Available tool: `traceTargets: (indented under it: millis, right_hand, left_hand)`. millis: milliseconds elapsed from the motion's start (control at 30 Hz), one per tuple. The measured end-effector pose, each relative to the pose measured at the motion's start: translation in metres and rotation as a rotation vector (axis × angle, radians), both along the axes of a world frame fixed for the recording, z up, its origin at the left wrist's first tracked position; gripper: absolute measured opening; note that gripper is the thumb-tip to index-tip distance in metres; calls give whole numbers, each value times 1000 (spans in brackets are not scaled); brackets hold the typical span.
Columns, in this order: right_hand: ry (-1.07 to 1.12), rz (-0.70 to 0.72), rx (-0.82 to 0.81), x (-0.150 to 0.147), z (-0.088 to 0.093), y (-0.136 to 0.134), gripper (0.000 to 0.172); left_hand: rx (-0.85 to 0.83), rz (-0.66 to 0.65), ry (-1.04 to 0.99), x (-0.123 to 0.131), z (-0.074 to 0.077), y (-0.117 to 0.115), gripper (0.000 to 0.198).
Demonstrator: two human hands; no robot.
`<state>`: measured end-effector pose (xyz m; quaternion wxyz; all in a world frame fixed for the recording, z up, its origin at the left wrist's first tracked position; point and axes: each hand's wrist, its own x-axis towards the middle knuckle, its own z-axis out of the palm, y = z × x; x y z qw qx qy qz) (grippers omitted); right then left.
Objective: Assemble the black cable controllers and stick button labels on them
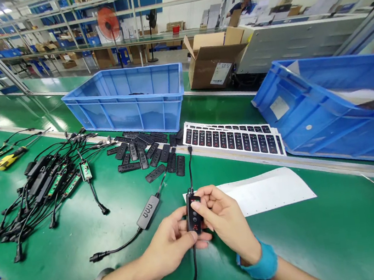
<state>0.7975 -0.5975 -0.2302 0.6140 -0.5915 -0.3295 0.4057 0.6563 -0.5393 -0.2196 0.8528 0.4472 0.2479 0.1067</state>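
Now the little black box [189, 221] is up over the green surface [326, 236], between two hands. The left hand [173, 241] curls round it, thumb on the low end. The right hand [223, 213] pinches the top of its shiny sticker [195, 220]. That sticker looks almost on. Left of the black box, a grey box [145, 217] shows no sticker, so it seems left to do. Farther left, some green boards [86, 170] have no tops. Behind the black box lie loose covers [142, 158] and sticker sheets [230, 141].
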Motion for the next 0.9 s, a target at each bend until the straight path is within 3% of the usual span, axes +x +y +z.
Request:
traceTargets:
  millis: [600, 900]
  right_hand:
    - [-81, -24, 13, -3, -3, 0, 26]
    - [-55, 46, -47, -3, 3, -1, 61]
  left_hand:
    - [68, -3, 12, 1, -1, -3, 64]
    - [61, 36, -32, 1, 1, -2, 49]
